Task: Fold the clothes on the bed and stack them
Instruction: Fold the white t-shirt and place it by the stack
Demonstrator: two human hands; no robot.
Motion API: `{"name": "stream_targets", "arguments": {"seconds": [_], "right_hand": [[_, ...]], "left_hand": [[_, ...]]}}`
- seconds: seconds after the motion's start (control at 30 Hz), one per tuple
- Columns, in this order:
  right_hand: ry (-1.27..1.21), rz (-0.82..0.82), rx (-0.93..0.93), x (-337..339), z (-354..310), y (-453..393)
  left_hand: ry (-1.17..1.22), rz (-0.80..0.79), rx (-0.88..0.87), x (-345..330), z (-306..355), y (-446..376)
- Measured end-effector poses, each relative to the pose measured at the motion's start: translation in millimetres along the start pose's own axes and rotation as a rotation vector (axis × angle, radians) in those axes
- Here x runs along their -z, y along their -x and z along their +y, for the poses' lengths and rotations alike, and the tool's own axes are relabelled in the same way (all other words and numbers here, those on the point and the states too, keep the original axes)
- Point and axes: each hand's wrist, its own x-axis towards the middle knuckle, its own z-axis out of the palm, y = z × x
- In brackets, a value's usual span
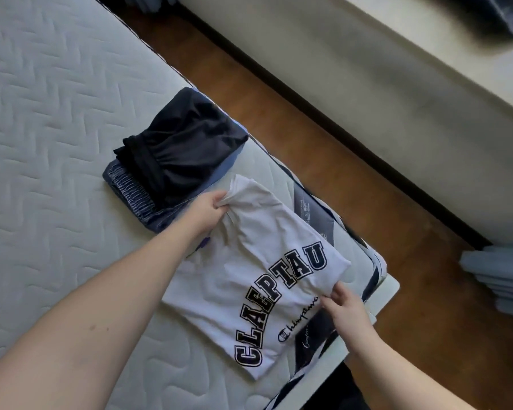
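Quilted white mattress (42, 113); brown wood floor (367, 217); pale wall (367, 84) beyond dark baseboard (323, 108).

White T-shirt (249, 241): navy block lettering with white inner outline, arched across the cloth; small dark script line below it. Black shorts (184, 149): plain, faint sheen, atop blue garment (131, 187) with ribbed waistband of slate blue. Mattress (51, 113): off-white, quilted in zigzag stitching; side panel in navy and pale grey bands. Floor (293, 119): reddish-brown wood grain. Wall (382, 84): cream, dark skirting strip along base. Pale blue-grey stack (501, 279) at right edge.
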Motion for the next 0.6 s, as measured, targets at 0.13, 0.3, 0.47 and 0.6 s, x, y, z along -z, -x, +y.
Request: {"name": "stream_targets", "arguments": {"seconds": [0.13,0.3,0.47,0.6], "right_hand": [[-0.155,-0.002,-0.082,16,7,-37],[-0.185,0.079,-0.161,25,-6,-74],[-0.024,0.157,-0.068,41,-11,-87],[0.083,0.199,-0.049,63,-8,-88]], "left_hand": [[-0.133,-0.144,0.175,-10,-12,-47],[-0.253,-0.048,0.144,-14,4,-94],[-0.355,-0.057,0.129,-20,14,-120],[-0.244,-0.060,-0.004,-28,28,-128]]}}
